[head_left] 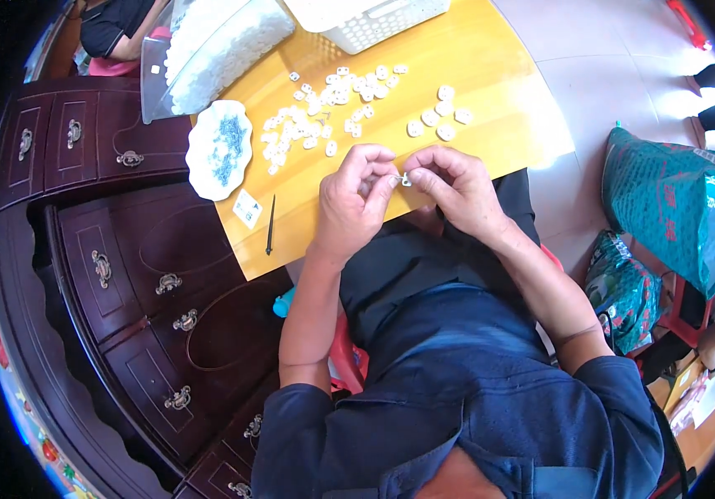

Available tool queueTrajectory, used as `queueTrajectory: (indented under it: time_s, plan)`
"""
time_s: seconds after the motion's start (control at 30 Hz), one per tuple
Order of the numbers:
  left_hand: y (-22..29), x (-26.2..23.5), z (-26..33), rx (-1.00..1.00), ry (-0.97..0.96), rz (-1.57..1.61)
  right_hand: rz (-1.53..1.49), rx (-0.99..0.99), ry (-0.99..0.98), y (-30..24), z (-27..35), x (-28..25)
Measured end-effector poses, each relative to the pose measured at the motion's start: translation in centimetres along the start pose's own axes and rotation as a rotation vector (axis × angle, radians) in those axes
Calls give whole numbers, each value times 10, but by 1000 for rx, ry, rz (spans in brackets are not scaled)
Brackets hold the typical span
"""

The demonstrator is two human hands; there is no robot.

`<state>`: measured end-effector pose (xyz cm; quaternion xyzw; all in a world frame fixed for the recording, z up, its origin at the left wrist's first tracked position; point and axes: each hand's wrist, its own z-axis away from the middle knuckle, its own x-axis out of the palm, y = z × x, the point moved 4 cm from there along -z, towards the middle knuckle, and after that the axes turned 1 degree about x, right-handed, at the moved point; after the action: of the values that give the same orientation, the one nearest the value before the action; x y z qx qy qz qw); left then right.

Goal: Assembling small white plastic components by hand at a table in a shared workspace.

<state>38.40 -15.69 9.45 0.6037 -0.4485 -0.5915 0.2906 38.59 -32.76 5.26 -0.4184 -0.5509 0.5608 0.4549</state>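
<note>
Over the near edge of the yellow table (490,75), both of my hands are brought together at the fingertips. My right hand (461,193) pinches a small white plastic piece (406,180) between thumb and fingers. Closed in a pinch against its left side, my left hand (356,204) meets the piece; anything tiny in those fingers is too small to name. Beyond the hands lies a loose spread of similar white pieces (291,126). A smaller group of them (444,108) sits apart to the right.
A scalloped white plate (197,158) holds small dark metallic bits (227,150). Beside it lie a card (247,208) and a thin black stick-like tool (271,226). A clear bin of white pieces (228,46) and a perforated basket (386,27) stand behind. Dark drawers (124,249) flank the left; green bags (665,195), the right.
</note>
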Motion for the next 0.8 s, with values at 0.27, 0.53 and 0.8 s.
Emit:
queueTrajectory:
  time_s: [0.27,0.53,0.8]
  plan:
    - [4,-1,0,-6,-26,-25,-49,20,-12,4,0,2]
    - [2,-2,0,-15,-29,-20,-44,50,-25,2,1,3]
    - [5,-1,-1,-3,-51,-24,-38,36,-23,3,1,2]
